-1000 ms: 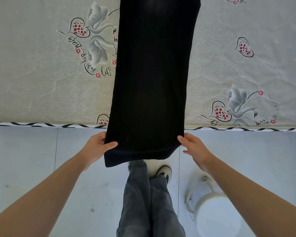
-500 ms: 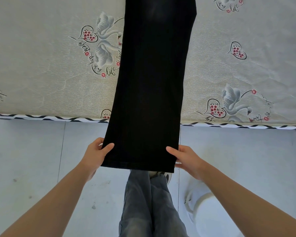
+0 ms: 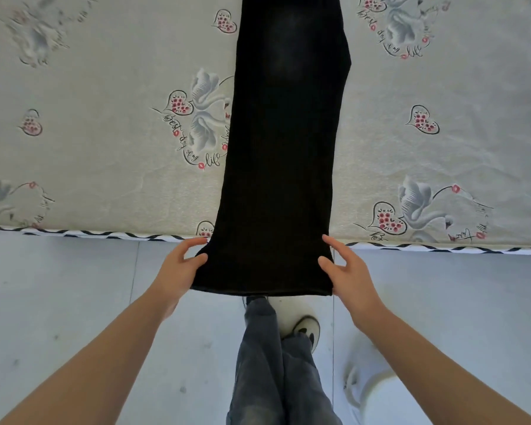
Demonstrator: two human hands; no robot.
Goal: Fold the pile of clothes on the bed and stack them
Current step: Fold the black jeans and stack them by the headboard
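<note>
At the near edge of the bed, a long black garment is laid out lengthwise, its far end running out of view at the top and its near hem hanging just past the mattress edge over the floor. The hem's left corner is pinched by the left hand, thumb on top and fingers curled beneath; the right corner is held by the right hand in like manner, though its upper fingers are lifted and loosely spread. The step in hand appears to be the first lengthwise fold of this piece; next, the hem would likely have to be carried evenly towards the far end, both corners kept level. A soft, matte, limp cloth is suggested, narrow and flaring slightly toward the hem. Quilted, pale fabric printed with swans and hearts covers the mattress, edged with a black-and-white piping.
</note>
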